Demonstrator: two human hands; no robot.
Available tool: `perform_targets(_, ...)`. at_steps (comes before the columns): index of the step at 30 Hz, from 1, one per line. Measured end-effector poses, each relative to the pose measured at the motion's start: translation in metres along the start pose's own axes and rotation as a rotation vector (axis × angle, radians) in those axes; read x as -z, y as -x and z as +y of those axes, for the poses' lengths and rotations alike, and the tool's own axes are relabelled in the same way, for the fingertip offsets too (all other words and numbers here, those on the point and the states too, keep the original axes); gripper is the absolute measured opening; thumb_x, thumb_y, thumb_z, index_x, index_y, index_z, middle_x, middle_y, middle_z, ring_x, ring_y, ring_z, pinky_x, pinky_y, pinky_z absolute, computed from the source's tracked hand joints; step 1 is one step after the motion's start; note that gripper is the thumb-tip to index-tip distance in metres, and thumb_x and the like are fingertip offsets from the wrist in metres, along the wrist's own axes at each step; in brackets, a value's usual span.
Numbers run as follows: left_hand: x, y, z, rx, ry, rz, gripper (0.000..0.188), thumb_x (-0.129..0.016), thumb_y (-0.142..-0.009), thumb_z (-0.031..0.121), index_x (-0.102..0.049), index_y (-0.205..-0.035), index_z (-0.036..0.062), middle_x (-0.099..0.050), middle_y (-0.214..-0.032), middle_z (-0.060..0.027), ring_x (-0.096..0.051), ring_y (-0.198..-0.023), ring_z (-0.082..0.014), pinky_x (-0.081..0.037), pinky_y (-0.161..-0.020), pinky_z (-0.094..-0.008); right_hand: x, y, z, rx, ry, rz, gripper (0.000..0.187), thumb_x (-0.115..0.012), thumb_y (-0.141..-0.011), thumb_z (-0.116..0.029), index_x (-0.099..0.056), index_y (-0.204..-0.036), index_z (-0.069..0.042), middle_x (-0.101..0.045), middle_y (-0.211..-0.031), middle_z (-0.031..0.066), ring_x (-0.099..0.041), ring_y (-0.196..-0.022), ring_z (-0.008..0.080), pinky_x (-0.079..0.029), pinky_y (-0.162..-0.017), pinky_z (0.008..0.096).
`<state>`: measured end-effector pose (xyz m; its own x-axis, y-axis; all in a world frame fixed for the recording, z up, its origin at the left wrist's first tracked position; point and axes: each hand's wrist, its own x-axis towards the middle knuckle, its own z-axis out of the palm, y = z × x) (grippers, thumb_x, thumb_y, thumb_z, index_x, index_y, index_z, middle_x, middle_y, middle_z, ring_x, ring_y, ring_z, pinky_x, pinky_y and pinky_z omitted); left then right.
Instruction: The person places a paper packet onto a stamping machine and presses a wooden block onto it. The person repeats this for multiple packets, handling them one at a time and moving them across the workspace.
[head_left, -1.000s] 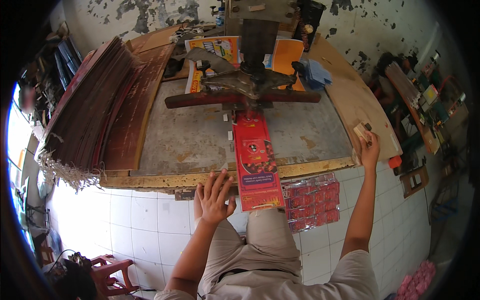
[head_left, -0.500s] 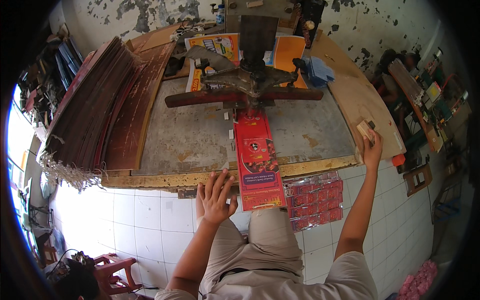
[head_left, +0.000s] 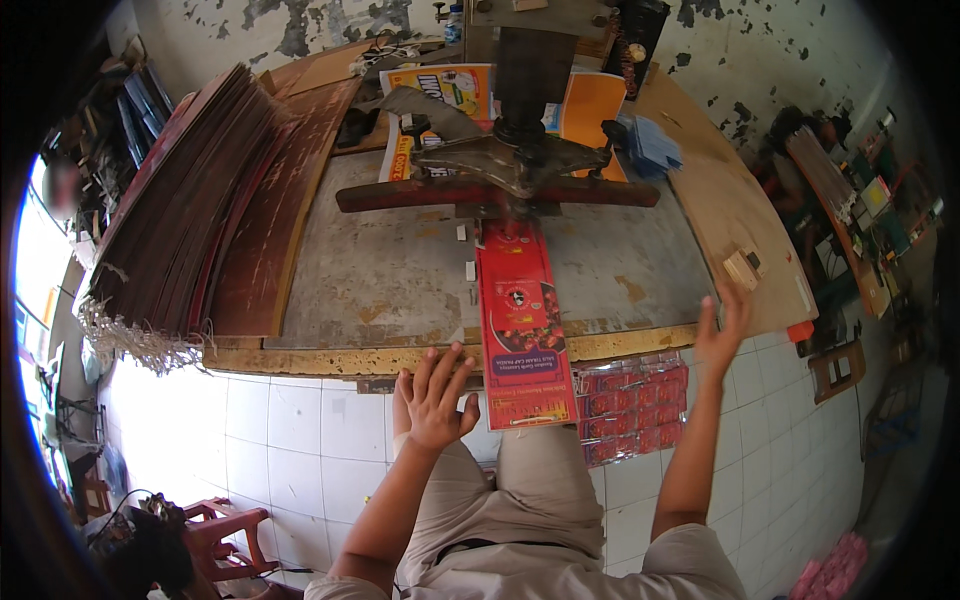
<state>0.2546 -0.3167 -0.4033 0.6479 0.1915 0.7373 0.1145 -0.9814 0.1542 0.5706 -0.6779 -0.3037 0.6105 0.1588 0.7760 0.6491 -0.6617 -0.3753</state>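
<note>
A long red printed packaging strip (head_left: 522,340) runs from beneath a dark metal press head (head_left: 505,190) toward me and hangs past the table's front edge. Just left of the strip, my left hand (head_left: 438,402) lies with fingers spread at that edge, apart from the strip. My right hand (head_left: 722,330) is raised near the right front corner, fingers apart and holding nothing. Beyond its fingertips a small wooden block (head_left: 742,268) with a dark piece on it rests on the board. Two small white pieces (head_left: 470,270) sit along the strip's left side.
A thick stack of dark red boards (head_left: 180,220) leans at the left. Blue sheets (head_left: 655,148) and large printed sheets (head_left: 590,105) lie behind the press. Below the table, several red packets (head_left: 640,405) show at the right. A red stool (head_left: 225,545) stands at lower left.
My right hand has let go of the wooden block and drawn back toward me, its fingers now open. My left hand keeps its place at the edge.
</note>
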Motion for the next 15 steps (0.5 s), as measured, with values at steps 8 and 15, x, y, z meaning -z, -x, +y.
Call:
perform_targets(8,0.005,0.000,0.000,0.014,-0.005,-0.017,0.056,-0.068,-0.097,0.035,-0.075,-0.150,0.0187,-0.066,-0.165,-0.0054,-0.046,-0.162,-0.0301,-0.011,-0.138,-0.0539,-0.051,0.090,-0.151,0.214,-0.268,-0.230,0.051,-0.040,-0.122,-0.046,-0.072,-0.141,-0.011,-0.070,-0.151,0.0117,-0.058,-0.150,0.0346,-0.033,-0.128,0.0550)
perform_targets(15,0.012,-0.003,-0.001,0.000,0.008,-0.045,0.052,-0.060,-0.105,0.037,-0.073,-0.149,0.0139,-0.064,-0.166,-0.0084,-0.047,-0.161,-0.0333,-0.013,-0.137,-0.0561,-0.032,0.083,-0.172,0.182,-0.532,-0.274,0.068,-0.034,-0.120,-0.061,-0.072,-0.142,-0.009,-0.072,-0.151,0.0112,-0.061,-0.148,0.0357,-0.038,-0.121,0.0572)
